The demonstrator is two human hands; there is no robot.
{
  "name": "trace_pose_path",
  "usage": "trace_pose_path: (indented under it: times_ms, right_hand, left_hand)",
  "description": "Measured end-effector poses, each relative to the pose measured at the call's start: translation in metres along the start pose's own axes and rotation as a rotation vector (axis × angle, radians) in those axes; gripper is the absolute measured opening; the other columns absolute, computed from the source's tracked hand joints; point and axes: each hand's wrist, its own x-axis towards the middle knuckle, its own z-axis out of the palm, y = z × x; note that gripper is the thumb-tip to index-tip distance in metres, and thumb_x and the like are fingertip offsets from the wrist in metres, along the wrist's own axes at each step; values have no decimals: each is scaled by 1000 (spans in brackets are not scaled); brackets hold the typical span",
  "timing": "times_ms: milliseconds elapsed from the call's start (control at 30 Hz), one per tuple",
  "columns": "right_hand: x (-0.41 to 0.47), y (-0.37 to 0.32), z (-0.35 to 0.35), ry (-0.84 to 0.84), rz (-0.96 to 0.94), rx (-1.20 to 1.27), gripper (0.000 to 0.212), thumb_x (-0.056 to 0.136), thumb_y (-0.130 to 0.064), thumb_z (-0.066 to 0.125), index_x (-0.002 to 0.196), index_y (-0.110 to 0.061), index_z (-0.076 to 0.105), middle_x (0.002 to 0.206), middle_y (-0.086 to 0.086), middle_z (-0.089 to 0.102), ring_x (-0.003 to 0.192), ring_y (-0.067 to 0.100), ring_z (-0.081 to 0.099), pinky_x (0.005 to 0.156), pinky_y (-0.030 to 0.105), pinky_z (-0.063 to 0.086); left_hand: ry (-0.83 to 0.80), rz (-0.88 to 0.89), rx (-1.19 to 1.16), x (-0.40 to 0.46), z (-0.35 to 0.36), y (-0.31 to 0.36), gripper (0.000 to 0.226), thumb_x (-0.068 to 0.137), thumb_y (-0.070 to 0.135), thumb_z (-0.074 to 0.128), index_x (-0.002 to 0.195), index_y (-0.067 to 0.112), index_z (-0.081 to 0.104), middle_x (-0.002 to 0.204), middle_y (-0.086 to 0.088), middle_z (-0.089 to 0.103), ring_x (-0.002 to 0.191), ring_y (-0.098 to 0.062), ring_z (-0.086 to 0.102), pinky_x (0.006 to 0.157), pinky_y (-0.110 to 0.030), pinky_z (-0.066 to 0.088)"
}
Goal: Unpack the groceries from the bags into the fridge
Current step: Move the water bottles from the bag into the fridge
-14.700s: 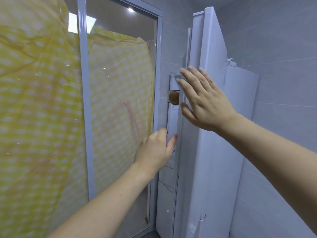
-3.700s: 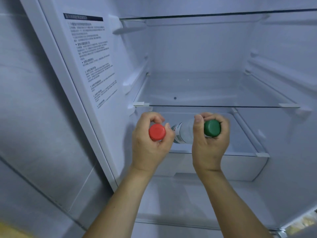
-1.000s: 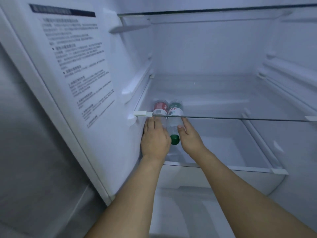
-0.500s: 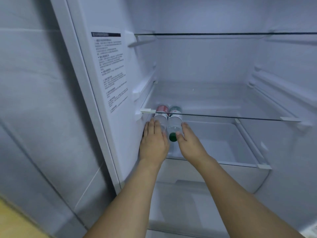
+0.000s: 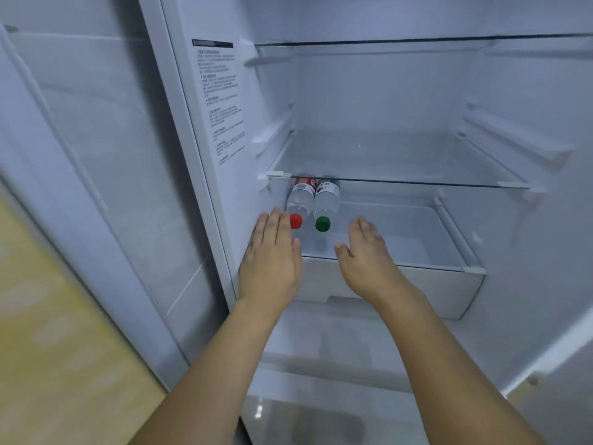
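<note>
Nearest the camera: two bare forearms reach into the open fridge (image 5: 369,91), both palms down.
Left grip: left hand (image 5: 272,255) is released, fingers straight and together, holding nothing; its fingertips lie just short of the red cap.
Right grip: right hand (image 5: 365,255) is likewise released, fingers relaxed and slightly spread, apart from both bottles.
Just past the grips: red-capped bottle (image 5: 300,200) and green-capped bottle (image 5: 325,202) lie on their sides, touching each other, caps toward the hands, at the left end of the clear drawer (image 5: 417,242).
Above the grips: glass shelf (image 5: 401,162) roofs the bottles' far ends; it looks bare.
Further up: a second glass shelf (image 5: 417,43), and a printed label (image 5: 221,101) on the left inner wall.
Step in hand: both bottles look placed and let go, so this item pair seems done.
Next move: probably drawing both hands out and turning to the bags, which are not in view, for more groceries.
</note>
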Motion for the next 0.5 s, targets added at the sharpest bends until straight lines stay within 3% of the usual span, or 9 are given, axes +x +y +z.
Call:
trace_pose_path:
  times_ms: [133,500]
  right_hand:
    - [-17,-5,0,-63,-31,-65,60,106,-32,29,155,-5,7,164,10,-1,150,24,-2,122,34,0]
    - [-69,-38,-11,-197,-57,-222,63,106,-36,26,156,-9,-2,163,8,-10,150,24,-9,120,36,-3]
  left_hand:
    - [-28,-32,37,-19,-22,5,54,100,26,32,147,-1,36,154,-17,35,145,-32,27,120,-41,23]
    - [-104,-20,36,-64,-69,-2,53,105,27,34,152,5,25,160,-11,23,149,-23,18,122,-33,8]
